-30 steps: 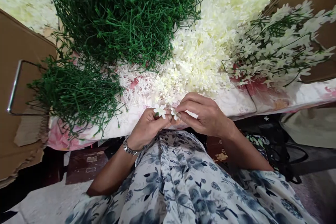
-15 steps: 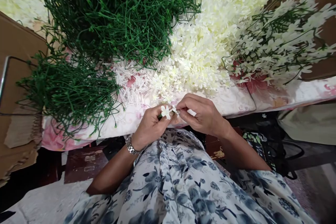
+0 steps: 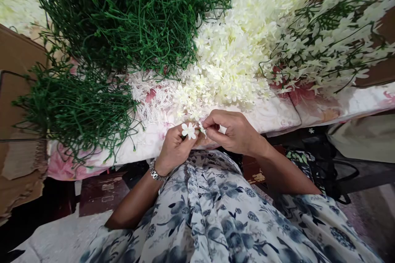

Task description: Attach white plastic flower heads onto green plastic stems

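Note:
My left hand (image 3: 176, 148), with a metal watch at its wrist, is closed in a pinch around an artificial flower stem. A white flower (image 3: 189, 130) stands out above its thumb and a bit of green shows beside it. Close to its right, the thumb and fingertips of my right hand (image 3: 234, 132) pinch a small white blossom (image 3: 202, 128), seen nearly edge-on. Whether that blossom sits on the same stem is hidden by the fingers. Both hands are over the near edge of the cloth-covered table (image 3: 271, 117).
A big heap of green plastic stems (image 3: 123, 20) and a smaller bunch (image 3: 80, 107) lie at the left. Loose cream-white blossoms (image 3: 231, 53) fill the middle. Finished-looking white flower sprays (image 3: 333, 45) rest at the right. Cardboard (image 3: 21, 53) stands on the left side.
The view has shifted slightly, so most things sit a little further left. The flower at my left thumb is turned more toward me. My right fingers still pinch the small blossom.

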The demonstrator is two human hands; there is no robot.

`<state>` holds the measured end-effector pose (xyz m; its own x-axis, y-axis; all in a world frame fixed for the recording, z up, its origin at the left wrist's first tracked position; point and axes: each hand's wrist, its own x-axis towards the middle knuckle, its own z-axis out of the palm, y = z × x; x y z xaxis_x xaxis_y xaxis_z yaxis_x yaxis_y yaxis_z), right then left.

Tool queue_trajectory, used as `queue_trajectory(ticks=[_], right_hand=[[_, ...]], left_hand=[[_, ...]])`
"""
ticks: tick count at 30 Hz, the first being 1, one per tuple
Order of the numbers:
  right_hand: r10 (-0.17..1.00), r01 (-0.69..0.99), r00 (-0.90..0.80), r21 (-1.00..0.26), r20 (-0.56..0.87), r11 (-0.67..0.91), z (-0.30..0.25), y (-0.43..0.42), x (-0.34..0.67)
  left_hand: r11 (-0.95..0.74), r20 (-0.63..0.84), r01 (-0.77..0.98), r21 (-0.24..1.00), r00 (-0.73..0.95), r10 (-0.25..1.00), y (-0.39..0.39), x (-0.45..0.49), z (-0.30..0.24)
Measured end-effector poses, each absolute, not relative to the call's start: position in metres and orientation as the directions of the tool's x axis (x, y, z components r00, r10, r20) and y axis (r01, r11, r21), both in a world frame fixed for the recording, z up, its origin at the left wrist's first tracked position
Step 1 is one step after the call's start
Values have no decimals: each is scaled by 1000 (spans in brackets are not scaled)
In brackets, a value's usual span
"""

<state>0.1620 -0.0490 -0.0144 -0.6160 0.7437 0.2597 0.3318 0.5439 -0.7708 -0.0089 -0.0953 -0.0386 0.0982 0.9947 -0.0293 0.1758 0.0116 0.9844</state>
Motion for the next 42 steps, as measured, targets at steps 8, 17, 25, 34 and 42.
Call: queue_trajectory(ticks=[8, 17, 25, 34, 42], right_hand=[[724, 324, -624, -745, 295, 583, -22, -50, 157], [679, 320, -663, -701, 314, 637, -22, -50, 157], [671, 311, -664, -694, 330, 649, -26, -52, 156], [728, 336, -554, -691, 404, 640, 11, -47, 194], [782, 638, 189, -680, 593, 362, 43, -2, 304]], left_hand=[[-89, 59, 199, 976, 151, 987, -94, -9, -43], [-98, 51, 231, 968, 204, 978, -94, -12, -40], [-52, -3, 275, 960, 197, 980, -94, -12, -42], [130, -164, 193, 973, 172, 971, -102, -21, 2], [83, -132, 349, 933, 120, 984, -105, -21, 5]])
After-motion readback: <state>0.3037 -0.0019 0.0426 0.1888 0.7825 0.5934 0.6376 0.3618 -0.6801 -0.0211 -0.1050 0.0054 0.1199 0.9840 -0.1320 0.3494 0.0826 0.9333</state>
